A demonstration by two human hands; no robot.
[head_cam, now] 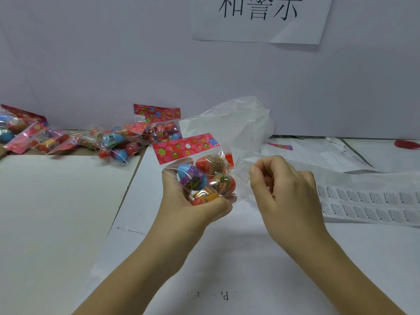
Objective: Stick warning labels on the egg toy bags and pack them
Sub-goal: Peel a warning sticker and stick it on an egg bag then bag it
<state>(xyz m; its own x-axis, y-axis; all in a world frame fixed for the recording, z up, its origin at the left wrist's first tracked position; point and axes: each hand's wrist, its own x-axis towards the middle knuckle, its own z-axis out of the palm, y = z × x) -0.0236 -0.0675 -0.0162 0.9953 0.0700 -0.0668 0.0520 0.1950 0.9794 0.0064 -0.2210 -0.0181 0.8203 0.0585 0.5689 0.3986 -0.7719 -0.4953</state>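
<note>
My left hand (181, 201) grips an egg toy bag (200, 169) from below; it has a red flowered header card and holds blue, orange and red eggs. My right hand (284, 189) is beside it on the right, fingers curled, thumb and fingers pinching the edge of a clear plastic bag (241, 173) that trails off to the right. A sheet of warning labels (368, 205) lies on the table just right of my right hand.
A pile of more egg toy bags (109, 139) lies at the back left, with others (20, 133) at the far left. A crumpled clear bag (234, 121) stands behind the held one. A brown board (56, 201) covers the left table. A red object (406, 144) lies far right.
</note>
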